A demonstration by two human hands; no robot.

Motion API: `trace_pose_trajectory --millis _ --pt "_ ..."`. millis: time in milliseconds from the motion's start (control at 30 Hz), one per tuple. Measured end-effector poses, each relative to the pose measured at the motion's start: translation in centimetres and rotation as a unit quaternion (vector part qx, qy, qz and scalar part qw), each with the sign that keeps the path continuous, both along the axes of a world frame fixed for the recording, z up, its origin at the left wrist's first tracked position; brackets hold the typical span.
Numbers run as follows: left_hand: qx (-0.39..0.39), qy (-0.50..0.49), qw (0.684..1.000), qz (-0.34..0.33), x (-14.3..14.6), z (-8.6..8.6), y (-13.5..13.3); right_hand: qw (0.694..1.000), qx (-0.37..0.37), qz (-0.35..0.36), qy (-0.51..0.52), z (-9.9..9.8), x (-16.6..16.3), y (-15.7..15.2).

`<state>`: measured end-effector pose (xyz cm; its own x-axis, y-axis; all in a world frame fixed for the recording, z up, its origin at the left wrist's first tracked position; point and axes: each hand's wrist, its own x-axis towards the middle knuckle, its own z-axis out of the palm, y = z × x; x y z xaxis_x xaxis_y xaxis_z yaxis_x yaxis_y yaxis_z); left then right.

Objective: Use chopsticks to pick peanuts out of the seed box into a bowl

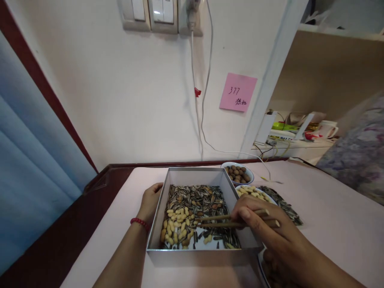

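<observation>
A pair of wooden chopsticks point(217, 221) is gripped in my right hand point(264, 224), over the right wall of a white open box point(195, 176). Their tips reach in beside the peanuts point(177, 226), which are heaped at the box's left front; whether the tips pinch a peanut I cannot tell. Striped sunflower seeds point(195, 196) cover the back and right of the box floor, with a few brown nuts among them. Against the outside of the left wall rests my left hand point(151, 200), wearing a red bead bracelet; its fingers are mostly hidden behind the box.
Right of the box are a bowl of round brown nuts point(238, 174), a bowl of peanuts point(252, 192) and a pile of sunflower seeds point(283, 204). Another bowl point(270, 268) lies partly under my right forearm. A white cable point(240, 152) runs down the wall onto the table.
</observation>
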<state>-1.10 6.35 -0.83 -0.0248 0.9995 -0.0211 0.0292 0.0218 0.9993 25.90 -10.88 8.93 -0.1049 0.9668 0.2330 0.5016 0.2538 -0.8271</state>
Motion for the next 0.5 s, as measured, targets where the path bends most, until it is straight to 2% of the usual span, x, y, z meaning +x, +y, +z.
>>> trace_pose_trajectory --millis 200,367,500 --pt "0.019 0.019 1.000 -0.011 -0.5 -0.5 0.5 0.999 0.017 -0.037 0.011 -0.6 0.1 0.1" --pt "0.026 0.041 0.998 -0.029 -1.3 -0.9 1.1 0.999 0.032 -0.028 0.013 -0.8 0.2 0.5" --pt "0.024 0.049 0.998 -0.033 -1.6 -1.1 1.6 0.996 0.060 -0.042 0.043 -1.7 0.4 1.0"
